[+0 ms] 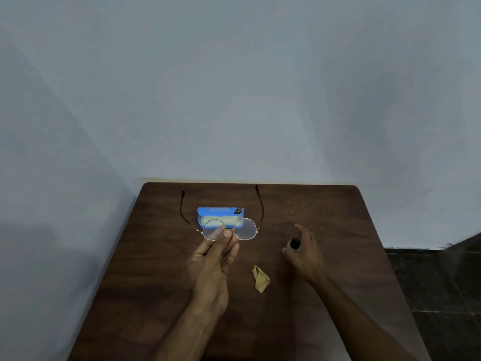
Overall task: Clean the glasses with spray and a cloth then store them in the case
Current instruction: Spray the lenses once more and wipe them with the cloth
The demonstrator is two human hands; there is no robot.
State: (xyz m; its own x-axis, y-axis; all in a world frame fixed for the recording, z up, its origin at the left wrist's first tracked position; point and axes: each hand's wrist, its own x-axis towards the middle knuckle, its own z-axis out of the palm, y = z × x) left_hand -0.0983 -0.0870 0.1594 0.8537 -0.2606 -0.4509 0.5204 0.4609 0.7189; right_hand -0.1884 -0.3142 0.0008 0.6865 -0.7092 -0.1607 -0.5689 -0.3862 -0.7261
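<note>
My left hand [212, 259] pinches the thin gold-rimmed glasses [244, 229] at the bridge and left lens, holding them above the table with both temples spread toward the wall. Behind them the blue case [221, 213] lies open, its pale lining showing. My right hand [303, 250] hovers at a small dark spray bottle [295, 243] that stands on the table; the fingers curl around it, and whether they grip it is unclear. A crumpled tan cloth [260, 278] lies on the table between my two forearms.
The dark brown wooden table [156, 295] stands against a pale wall [234, 100]. A dark tiled floor [442, 295] shows to the right of the table's edge.
</note>
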